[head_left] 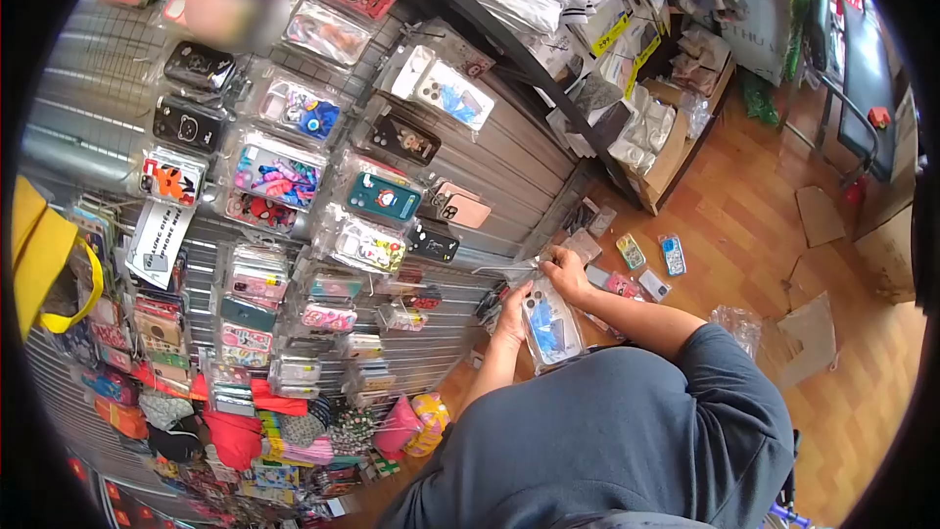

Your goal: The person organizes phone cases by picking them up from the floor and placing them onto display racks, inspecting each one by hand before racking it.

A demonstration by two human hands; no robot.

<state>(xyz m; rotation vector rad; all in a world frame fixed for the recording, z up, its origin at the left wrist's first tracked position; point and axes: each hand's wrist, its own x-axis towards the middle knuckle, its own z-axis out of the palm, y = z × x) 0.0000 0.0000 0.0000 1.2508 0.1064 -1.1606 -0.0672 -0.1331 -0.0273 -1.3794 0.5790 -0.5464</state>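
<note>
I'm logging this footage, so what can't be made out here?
All in the head view:
item under the upper-left smudge: blurred
any small wording on the held packet: too small
yellow bag, left: cut off by the dark rim
cardboard box, right: cut off by that rim
legs: hidden by the shirt

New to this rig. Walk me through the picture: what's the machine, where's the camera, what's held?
No machine here: a person works bare-handed. The single picture comes from a camera on their head, looking down past their dark shirt.

The left hand holds the side of a bagged phone case with a blue pattern; the right hand is at the bag's top.

On the wooden floor lie more cases, including a yellow-green one and a blue one. Packaged cases hang along the wall at left.
</note>
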